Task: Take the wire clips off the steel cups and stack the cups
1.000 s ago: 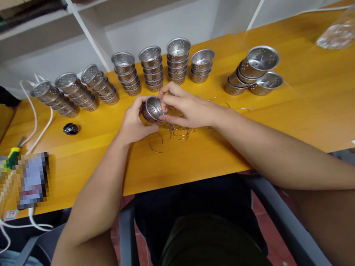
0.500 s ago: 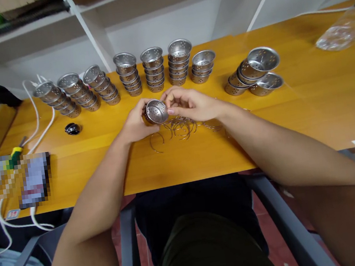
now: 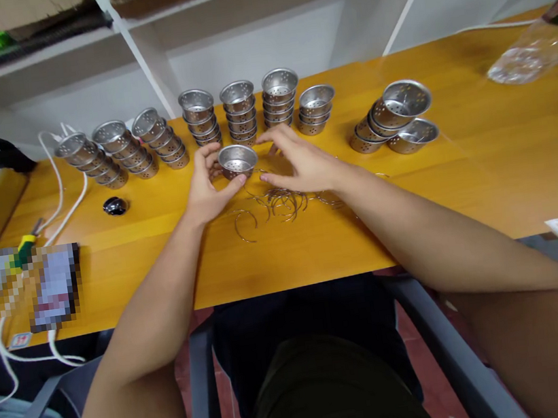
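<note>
A small perforated metal strainer cup (image 3: 236, 160) is upright just above the yellow table (image 3: 484, 168), mouth up. My left hand (image 3: 207, 191) curls round its left side and holds it with thumb and fingers. My right hand (image 3: 301, 161) hovers to the cup's right with fingers spread, its thumb near the cup's lower edge and nothing in it. Under both hands lies a heap of thin wire rings (image 3: 278, 203).
Rows of stacked strainer cups (image 3: 201, 124) line the table's far edge, with a tipped stack (image 3: 390, 119) at the right. A black knob (image 3: 115, 206), white cables (image 3: 65, 203) and a screwdriver (image 3: 24, 246) lie left. A plastic bag (image 3: 529, 56) sits far right.
The cup has turned from tilted on its side to upright and moved slightly away from me. My right hand has let go of it and opened.
</note>
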A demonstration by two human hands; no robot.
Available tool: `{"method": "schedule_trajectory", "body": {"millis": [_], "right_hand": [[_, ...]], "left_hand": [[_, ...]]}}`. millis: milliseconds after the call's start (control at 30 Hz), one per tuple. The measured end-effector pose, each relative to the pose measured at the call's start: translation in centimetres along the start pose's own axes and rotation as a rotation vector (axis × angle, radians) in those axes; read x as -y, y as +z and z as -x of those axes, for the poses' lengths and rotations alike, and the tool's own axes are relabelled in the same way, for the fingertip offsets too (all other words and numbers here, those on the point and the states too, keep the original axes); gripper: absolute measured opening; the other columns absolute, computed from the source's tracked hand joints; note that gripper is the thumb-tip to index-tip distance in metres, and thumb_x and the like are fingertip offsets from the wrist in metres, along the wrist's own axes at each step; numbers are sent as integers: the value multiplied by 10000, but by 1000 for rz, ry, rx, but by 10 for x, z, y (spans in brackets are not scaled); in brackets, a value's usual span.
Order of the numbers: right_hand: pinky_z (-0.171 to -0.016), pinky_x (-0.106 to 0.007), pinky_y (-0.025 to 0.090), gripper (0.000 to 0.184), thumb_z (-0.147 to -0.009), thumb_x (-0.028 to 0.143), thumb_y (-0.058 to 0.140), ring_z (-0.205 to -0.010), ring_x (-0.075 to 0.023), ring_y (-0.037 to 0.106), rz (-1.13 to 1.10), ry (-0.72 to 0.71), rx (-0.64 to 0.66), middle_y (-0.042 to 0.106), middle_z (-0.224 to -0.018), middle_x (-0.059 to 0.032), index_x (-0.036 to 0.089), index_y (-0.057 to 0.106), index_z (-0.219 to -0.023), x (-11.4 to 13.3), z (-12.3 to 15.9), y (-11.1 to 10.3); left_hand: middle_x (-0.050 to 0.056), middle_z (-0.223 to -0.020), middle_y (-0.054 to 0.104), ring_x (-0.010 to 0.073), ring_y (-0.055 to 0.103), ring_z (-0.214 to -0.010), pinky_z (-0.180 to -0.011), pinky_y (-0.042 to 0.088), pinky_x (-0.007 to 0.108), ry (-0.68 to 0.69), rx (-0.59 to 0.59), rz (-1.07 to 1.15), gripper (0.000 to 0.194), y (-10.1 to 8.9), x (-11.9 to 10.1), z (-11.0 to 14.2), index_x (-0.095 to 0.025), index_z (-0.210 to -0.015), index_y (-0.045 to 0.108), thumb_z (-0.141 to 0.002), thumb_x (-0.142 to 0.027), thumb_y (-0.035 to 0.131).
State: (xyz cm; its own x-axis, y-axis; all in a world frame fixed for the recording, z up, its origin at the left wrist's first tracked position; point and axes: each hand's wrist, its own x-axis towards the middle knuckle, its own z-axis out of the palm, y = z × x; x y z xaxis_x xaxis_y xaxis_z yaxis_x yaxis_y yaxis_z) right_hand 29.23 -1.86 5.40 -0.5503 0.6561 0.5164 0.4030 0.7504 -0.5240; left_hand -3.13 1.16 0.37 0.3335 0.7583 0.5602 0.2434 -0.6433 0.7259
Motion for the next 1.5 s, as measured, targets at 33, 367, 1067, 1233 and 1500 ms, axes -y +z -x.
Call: {"method": "schedule_trajectory", "body": {"millis": [33, 367, 1067, 1233, 1500], "right_hand": [[-1358, -729, 626, 653, -1139, 562, 853, -1580, -459, 716, -26, -33, -39, 695, -1744, -223, 302, 716, -1723, 4, -1, 1], [-1422, -805, 464, 427, -1302, 605, 470, -1628, -485, 613, 310, 120, -652, 748, -1636, -167, 389, 827, -1392, -8, -5, -39], [-1441, -845, 236, 244, -1253, 460, 640, -1490, -446, 589, 456, 446, -356, 819, -1523, -221, 249, 717, -1346, -102, -9, -48], [-1417, -859, 326, 416, -1247, 658, 615, -1529, -472, 558, 403, 382, -399, 752, -1558, -165, 331, 808, -1416, -120, -2, -46], [-1357, -809, 432, 623, -1141, 885, 729, -1453, -456, 548, 307, 367, -401, 718, -1609, -191, 319, 806, -1388, -147, 2, -50]], "left_hand": [[154, -1567, 793, 357, 882, -1381, -1227, 741, 582, 10, 51, 42, 1083, 5, -5, 1, -372, -1748, 450, -993, -974, 943], [224, -1809, 689, 396, 786, -1572, -1280, 687, 599, -37, -22, -30, 1019, 3, 2, -1, -374, -1758, 445, -1030, -943, 876], [206, -1706, 756, 386, 816, -1475, -1218, 702, 590, -39, -17, -96, 797, 0, 17, 0, -308, -1673, 627, -1048, -697, 933], [183, -1691, 766, 371, 805, -1490, -1263, 678, 579, -51, -9, -92, 810, -2, 22, -1, -327, -1698, 627, -1051, -678, 964], [194, -1688, 768, 377, 800, -1481, -1267, 672, 594, -58, -3, -90, 857, -1, 24, -1, -317, -1692, 631, -1040, -782, 938]]}}
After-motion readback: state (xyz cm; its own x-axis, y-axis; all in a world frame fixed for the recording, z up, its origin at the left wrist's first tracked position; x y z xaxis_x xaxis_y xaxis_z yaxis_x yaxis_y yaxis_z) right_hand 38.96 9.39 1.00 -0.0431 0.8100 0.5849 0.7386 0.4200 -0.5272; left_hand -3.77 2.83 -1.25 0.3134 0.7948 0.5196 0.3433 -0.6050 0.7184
